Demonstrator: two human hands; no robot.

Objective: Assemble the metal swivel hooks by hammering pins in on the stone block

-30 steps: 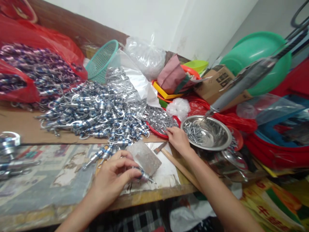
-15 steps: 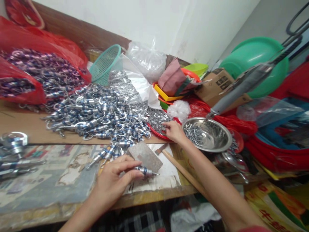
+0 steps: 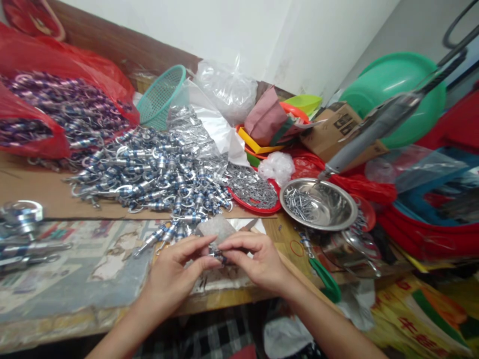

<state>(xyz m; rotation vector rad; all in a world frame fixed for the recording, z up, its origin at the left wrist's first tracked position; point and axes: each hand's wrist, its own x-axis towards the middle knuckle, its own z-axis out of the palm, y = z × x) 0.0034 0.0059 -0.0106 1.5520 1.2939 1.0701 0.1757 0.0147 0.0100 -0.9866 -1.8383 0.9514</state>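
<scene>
I see both hands meeting just in front of the gray block: left hand and right hand each pinch the same swivel, above the tabletop edge.

The left hand and the right hand meet over the front edge of the table, and both pinch one small metal swivel piece with blue bands. Just behind them lies a grey block. Further back are a big heap of similar pieces, a red plate of small metal parts and a steel bowl with screws.
</scene>
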